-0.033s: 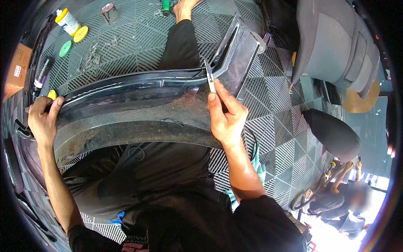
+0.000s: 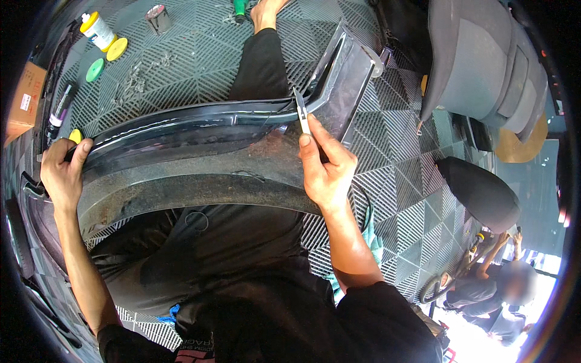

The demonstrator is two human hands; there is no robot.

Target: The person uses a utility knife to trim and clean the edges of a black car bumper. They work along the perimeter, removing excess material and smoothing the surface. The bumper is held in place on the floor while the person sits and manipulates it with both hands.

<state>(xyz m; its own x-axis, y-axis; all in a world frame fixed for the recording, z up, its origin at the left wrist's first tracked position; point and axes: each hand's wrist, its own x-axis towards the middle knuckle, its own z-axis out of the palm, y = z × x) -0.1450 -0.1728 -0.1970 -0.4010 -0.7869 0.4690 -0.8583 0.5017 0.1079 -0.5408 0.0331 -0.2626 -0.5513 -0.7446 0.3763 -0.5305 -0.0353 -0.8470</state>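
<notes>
While working with the knife [image 2: 302, 114] pinched between thumb and fingers of the right hand [image 2: 330, 166], stay choked up near the blade for control. Note blade pointing up and away, beside the bend toward the right end of the black car panel [image 2: 200, 163]; can't tell whether touching the edge. Given that bend, probably best to go shallow: low angle, light pressure, short strokes, no prying. Use the left hand [image 2: 63, 169] as anchor: curled over the panel's left end, thumb at the edge, well apart from the blade. Brace there; likely prone to rocking, lying across the legs. Mind the outstretched leg [image 2: 260, 69], seemingly running under the panel and out the far side near the blade tip. Angle any push away from leg and bare foot [image 2: 266, 15]. Leave the bottle [image 2: 98, 31], yellow disc [image 2: 117, 49], green disc [image 2: 95, 70] and scraps [image 2: 142, 75] alone, farther out on the patterned floor [image 2: 200, 48]. No need to worry about the co-worker [image 2: 478, 287], well apart at lower right.
</notes>
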